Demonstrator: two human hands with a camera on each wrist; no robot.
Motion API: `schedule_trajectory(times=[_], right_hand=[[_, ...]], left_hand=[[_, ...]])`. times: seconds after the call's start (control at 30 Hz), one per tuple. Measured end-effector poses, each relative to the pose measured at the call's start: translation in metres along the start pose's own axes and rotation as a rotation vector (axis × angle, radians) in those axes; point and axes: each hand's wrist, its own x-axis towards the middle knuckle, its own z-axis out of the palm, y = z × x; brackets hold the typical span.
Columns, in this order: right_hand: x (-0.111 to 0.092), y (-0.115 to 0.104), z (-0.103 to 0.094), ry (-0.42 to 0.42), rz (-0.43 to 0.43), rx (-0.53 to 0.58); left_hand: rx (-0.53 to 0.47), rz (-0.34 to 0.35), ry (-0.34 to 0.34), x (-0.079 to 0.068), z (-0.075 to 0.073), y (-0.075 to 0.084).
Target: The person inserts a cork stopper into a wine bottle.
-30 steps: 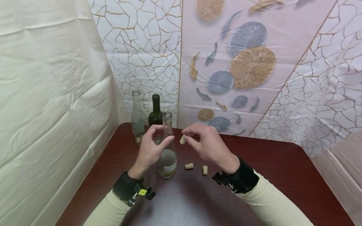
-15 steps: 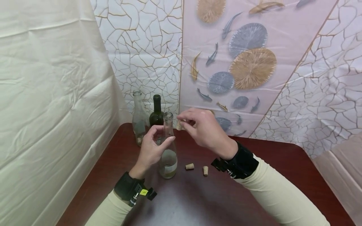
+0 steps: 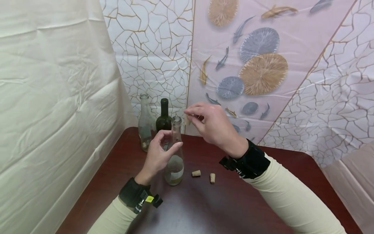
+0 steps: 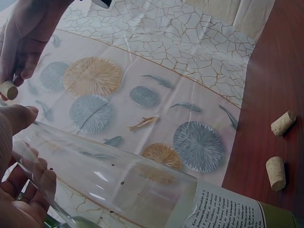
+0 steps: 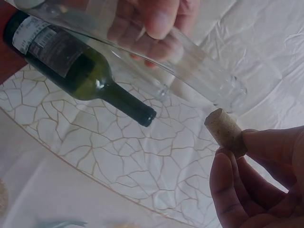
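Note:
My left hand (image 3: 159, 152) grips a clear glass bottle (image 3: 175, 165) below its neck, thumb on the near side and fingers curled behind. The bottle stands upright on the table, its mouth uncovered, with a printed label (image 4: 228, 206) low on its side. Between thumb and fingertips my right hand (image 3: 217, 125) pinches a cork (image 5: 224, 132). In the head view that cork is mostly hidden by the fingers, just right of the bottle's mouth. The right wrist view has it close beside the mouth, apart from the glass.
Two more corks, one lying sideways (image 3: 196, 173) and one pointing toward me (image 3: 212, 178), rest right of the bottle. Behind it stand a dark green bottle (image 3: 164, 122) and another clear bottle (image 3: 145, 125) with corks inside. Patterned sheets (image 3: 155, 48) hang beyond the dark red table (image 3: 263, 188).
My right hand has risen with the cork, from beside the bottle's neck to the height of its mouth. The left hand keeps its grip on the bottle.

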Motion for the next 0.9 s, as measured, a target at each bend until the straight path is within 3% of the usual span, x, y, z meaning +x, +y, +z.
schedule_trajectory(times=[0.4,0.9], right_hand=[[0.016,-0.01,-0.005,0.06,-0.072,-0.025],[0.027,-0.021,0.002,0.033,-0.079,-0.02]], left_hand=[[-0.01,0.012,-0.001,-0.001,0.0,-0.001],[-0.014,0.02,-0.008,0.0,0.0,-0.003]])
